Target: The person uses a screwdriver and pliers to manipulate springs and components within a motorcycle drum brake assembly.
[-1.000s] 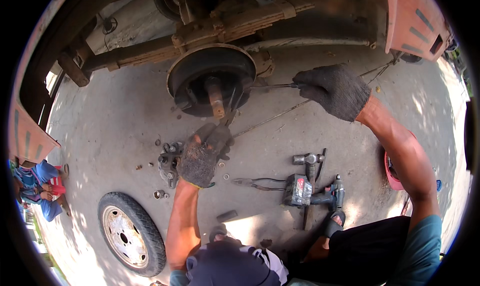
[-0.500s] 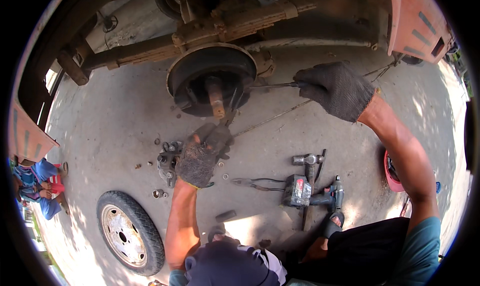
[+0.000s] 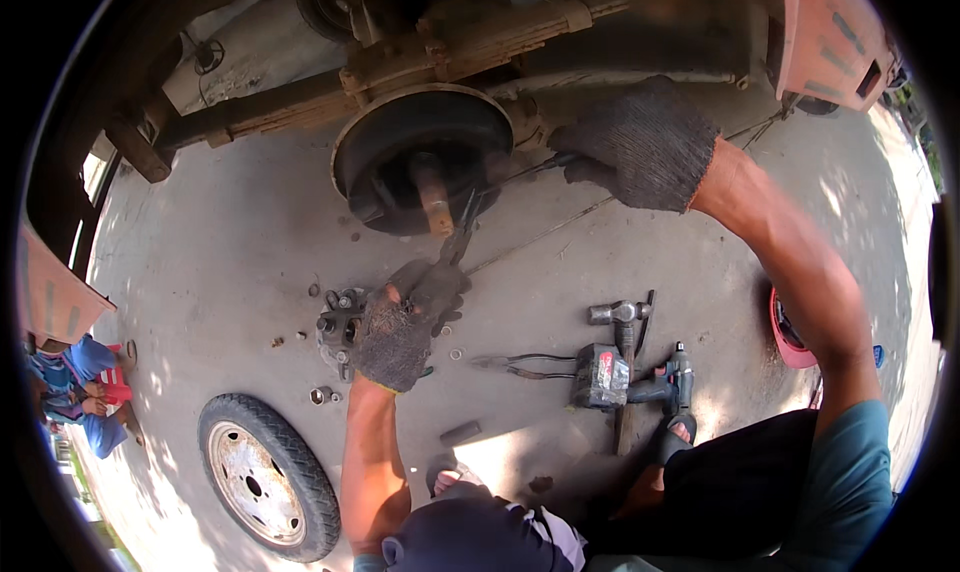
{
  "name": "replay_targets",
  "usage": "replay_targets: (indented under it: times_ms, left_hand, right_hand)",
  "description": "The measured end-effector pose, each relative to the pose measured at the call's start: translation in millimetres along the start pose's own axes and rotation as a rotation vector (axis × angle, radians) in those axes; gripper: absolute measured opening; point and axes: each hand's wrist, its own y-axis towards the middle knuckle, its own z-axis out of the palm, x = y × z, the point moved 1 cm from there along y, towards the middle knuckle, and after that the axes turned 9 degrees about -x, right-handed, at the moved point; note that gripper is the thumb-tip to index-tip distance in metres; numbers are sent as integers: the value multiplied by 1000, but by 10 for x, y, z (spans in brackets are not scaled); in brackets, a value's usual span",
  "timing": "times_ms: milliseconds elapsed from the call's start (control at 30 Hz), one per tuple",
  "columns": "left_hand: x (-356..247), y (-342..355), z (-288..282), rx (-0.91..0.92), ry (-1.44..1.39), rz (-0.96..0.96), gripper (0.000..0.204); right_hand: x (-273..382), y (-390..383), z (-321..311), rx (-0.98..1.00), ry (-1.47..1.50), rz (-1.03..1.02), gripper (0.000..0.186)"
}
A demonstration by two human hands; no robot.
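A round, dark brake assembly with a rusty axle stub sticking out of its middle hangs below the vehicle. My gloved left hand is closed around slim pliers, whose jaws point up beside the stub at the assembly's lower right. In my gloved right hand is a thin-shafted tool that looks like a screwdriver. Its shaft slants down and left toward the pliers' tips; whether they touch, I cannot tell. Shadow hides the details inside the assembly.
A wheel lies at the lower left, and a greasy hub sits left of my left hand. A hammer, long pliers and a cordless impact wrench lie to the right. A person sits far left.
My right hand has moved left, closer to the brake assembly, and the screwdriver's shaft now slopes downward instead of lying nearly level. My left hand keeps its grip on the pliers.
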Motion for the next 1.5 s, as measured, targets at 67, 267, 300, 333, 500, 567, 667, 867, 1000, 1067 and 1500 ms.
replay_targets:
  times_ms: [67,267,300,333,500,567,667,867,1000,1067,1500]
  left_hand:
    - [105,-30,4,6,-115,25,19]
    - [682,-51,116,73,-202,-48,18]
    - [737,-126,177,83,42,44,21]
    - [781,-195,233,80,287,140,25]
    - [972,-243,506,178,1010,11,26]
    - [873,-230,527,191,1130,167,23]
    - [576,-140,523,13,929,333,18]
    - [318,314,770,108,-511,268,33]
    - [414,486,791,84,-759,190,34]
    - [373,525,860,53,-886,253,30]
    - [834,788,1010,83,-1228,241,22]
  right_hand:
    - [-68,-86,80,-87,-3,-29,28]
    - [-167,-225,-24,-102,44,-9,29]
    - [-151,-239,-77,-103,45,-7,31]
    - [-172,-257,-92,-144,54,-12,30]
    - [-185,-326,-110,-217,18,4,30]
    - [-154,-353,-120,-224,13,8,30]
    - [-142,-349,-148,-233,12,2,31]
    - [-82,-360,-125,-217,-3,51,30]
    - [72,-350,-195,-121,4,122,29]
    - [47,-361,-176,-139,21,117,29]
    - [-49,-501,-52,-226,149,134,29]
